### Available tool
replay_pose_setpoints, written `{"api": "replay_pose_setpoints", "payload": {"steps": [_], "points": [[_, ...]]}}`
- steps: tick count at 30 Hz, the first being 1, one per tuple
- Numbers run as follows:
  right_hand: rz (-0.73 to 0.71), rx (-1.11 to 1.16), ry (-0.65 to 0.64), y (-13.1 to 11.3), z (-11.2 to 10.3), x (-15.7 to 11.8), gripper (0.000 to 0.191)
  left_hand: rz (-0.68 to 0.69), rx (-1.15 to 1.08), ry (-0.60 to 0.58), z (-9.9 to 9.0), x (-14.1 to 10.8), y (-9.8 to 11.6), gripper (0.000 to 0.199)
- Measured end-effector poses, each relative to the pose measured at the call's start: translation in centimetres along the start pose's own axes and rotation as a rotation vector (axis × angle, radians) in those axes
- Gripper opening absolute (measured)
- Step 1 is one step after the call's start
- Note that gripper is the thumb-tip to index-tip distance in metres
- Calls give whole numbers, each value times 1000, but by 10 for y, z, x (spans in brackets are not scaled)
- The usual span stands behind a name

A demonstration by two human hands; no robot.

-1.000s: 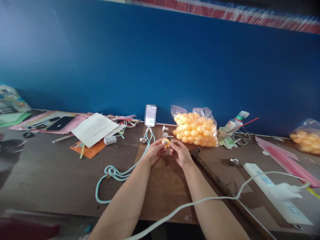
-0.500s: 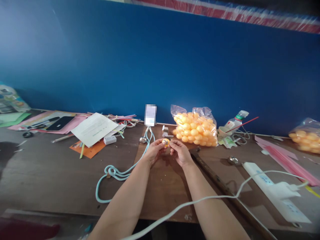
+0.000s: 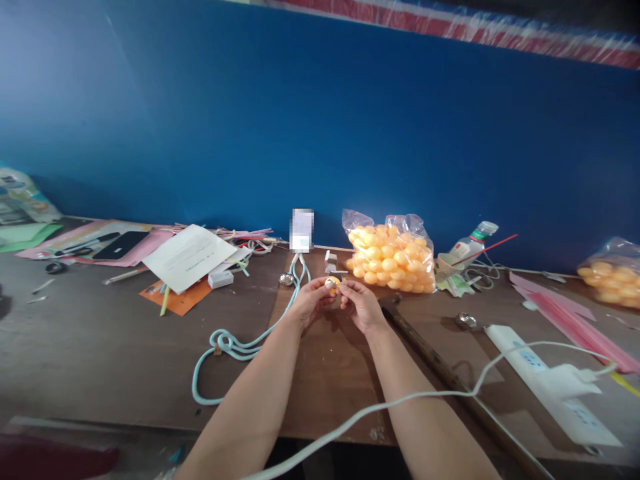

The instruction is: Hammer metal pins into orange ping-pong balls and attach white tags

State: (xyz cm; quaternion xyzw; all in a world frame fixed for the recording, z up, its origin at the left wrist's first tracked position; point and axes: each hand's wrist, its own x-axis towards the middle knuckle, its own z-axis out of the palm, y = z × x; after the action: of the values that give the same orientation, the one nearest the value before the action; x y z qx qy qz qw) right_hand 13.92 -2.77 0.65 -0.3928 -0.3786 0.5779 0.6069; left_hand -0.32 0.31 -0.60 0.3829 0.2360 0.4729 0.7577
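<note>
Between my hands is a small orange-yellow ball (image 3: 329, 283) with a greyish patch or piece on its upper face, too small to make out. My left hand (image 3: 314, 300) is closed around the ball's left side with thumb and fingers. At the ball's right edge, the thumb and forefinger of my right hand (image 3: 361, 305) are pinched together; what lies between them is hidden. Just behind, a clear plastic bag (image 3: 393, 257) full of similar orange balls leans near the blue wall. Small white pieces (image 3: 331, 260) lie beyond my fingers.
A phone (image 3: 301, 230) stands against the wall, with a light-blue cord (image 3: 227, 343) running left. Nearby is a shiny metallic piece (image 3: 287, 279). On the right are a dark bar (image 3: 425, 350), a bottle (image 3: 475, 241) and a white power strip (image 3: 555, 387). Its white cable (image 3: 400, 401) crosses above my right forearm.
</note>
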Motion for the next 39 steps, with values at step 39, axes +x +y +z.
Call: {"api": "replay_pose_setpoints", "payload": {"steps": [39], "points": [[24, -11, 1, -2, -2, 0, 22, -18, -39, -9, 2, 0, 1, 31]]}}
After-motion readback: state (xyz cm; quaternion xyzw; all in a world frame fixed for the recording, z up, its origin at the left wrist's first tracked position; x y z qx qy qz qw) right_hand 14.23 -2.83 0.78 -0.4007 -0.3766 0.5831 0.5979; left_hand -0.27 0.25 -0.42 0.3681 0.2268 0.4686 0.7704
